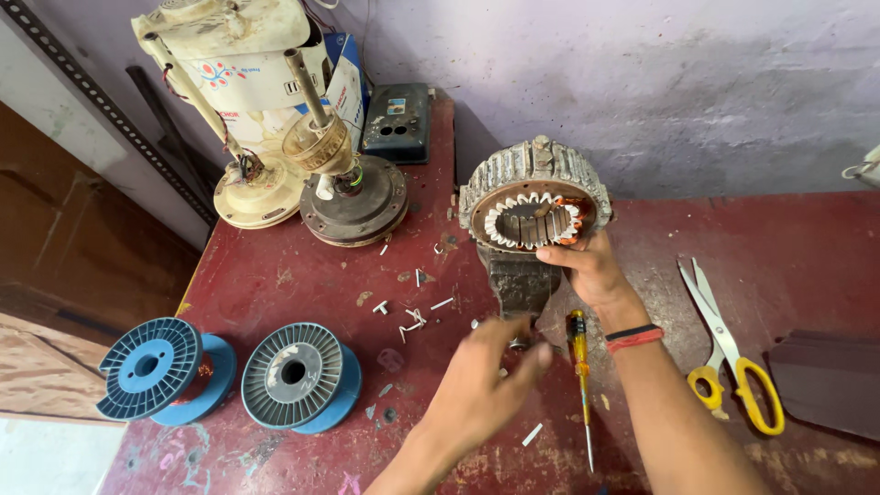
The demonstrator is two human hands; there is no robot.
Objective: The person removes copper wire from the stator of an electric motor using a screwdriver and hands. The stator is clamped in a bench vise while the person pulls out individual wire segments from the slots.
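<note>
The red bench (302, 275) runs along a purple wall and carries everything in view. At its far left corner stand dismantled fan parts: a cream housing (240, 64) leaning on a round base, and beside it a dark motor body with a shaft (353, 197). Near the front left edge lie two blue wire spools (229, 371), both on their sides and just beside each other. At the centre back, a ribbed round stator (534, 197) sits tilted up on a dark metal block (520, 280), its white slot liners and some copper winding facing the camera. The right hand (594, 270) has its grip on the lower right rim of the stator, fingers laid across the edge and thumb below. The left hand (481, 385) hovers blurred above the bench in front of the block, fingers loosely spread and holding nothing that can be made out. Judged by its build, the stator is heavy and stiff; the outer ribbed rim is the sound place to hold, while the liners and winding look fragile. Yellow-handled scissors (729, 353) lie to the right, a yellow screwdriver (579, 367) lies between the forearms, and small white offcuts (412, 316) are scattered mid-bench.
</note>
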